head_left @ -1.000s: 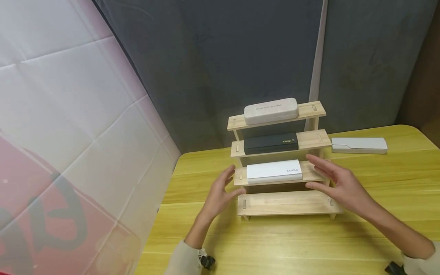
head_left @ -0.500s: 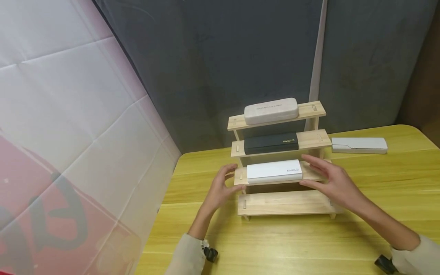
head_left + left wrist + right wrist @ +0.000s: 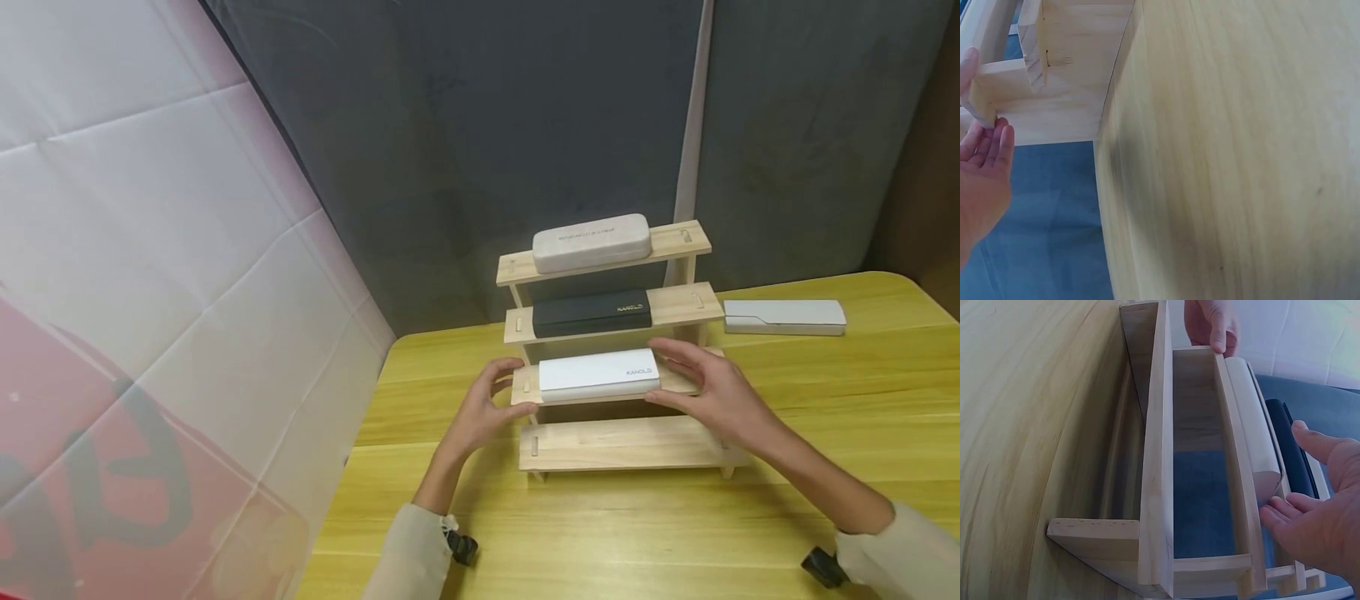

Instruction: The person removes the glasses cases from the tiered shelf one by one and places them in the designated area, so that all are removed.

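Observation:
A white glasses case [image 3: 596, 372] marked KANOLD lies on the third tier down of a wooden stepped display stand [image 3: 622, 443]. My left hand [image 3: 480, 410] grips the left end of that tier, thumb in front and fingers behind; the left wrist view shows the board's end [image 3: 984, 103] between them. At the case's right end is my right hand [image 3: 712, 392], thumb by the front corner and index finger by the back corner. In the right wrist view its fingers [image 3: 1280, 512] are spread right beside the case's end [image 3: 1266, 481].
A black glasses case [image 3: 591, 313] sits one tier up, and a cream glasses case [image 3: 592, 243] on the top tier. Another white case [image 3: 783, 317] lies on the wooden table [image 3: 630, 533] at the right. A dark curtain [image 3: 487, 150] hangs behind.
My right hand has moved left to the white case's right end. My left hand has shifted slightly and closed in on the tier's left end. The cases stay in place.

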{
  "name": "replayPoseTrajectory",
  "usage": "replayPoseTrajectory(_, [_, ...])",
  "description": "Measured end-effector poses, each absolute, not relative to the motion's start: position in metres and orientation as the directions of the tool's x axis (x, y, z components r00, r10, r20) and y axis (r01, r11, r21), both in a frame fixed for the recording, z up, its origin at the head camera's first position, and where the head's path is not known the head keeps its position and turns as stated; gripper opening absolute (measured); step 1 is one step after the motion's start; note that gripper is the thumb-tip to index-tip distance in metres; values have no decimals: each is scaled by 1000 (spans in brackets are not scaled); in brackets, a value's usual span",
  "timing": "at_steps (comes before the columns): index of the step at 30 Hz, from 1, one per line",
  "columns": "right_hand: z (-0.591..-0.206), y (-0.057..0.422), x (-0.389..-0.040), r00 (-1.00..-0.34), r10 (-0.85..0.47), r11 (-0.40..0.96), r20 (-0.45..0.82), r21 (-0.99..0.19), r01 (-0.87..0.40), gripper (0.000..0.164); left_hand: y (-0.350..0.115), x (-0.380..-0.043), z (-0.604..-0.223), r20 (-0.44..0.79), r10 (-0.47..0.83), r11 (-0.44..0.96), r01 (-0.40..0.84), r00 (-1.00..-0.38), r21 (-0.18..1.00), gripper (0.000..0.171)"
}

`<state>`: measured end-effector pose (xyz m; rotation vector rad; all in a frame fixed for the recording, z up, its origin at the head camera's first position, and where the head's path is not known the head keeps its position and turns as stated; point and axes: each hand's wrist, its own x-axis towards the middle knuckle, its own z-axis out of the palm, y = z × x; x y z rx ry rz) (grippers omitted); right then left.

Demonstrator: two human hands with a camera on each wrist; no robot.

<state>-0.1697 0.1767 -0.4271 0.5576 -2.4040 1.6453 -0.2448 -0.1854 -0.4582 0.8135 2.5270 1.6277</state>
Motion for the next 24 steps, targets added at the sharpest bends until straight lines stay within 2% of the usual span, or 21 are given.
replayPoseTrajectory(17, [-430,170,-181,-922,-226,282,314,-885,-370,70,-187,-247,-462,236,449,264,380,-862,887,68])
replayPoseTrajectory(24, [-431,167,-184,-922,-235,355,306,-856,-375,70,-186,-247,-460,237,452,260,382,-860,887,69])
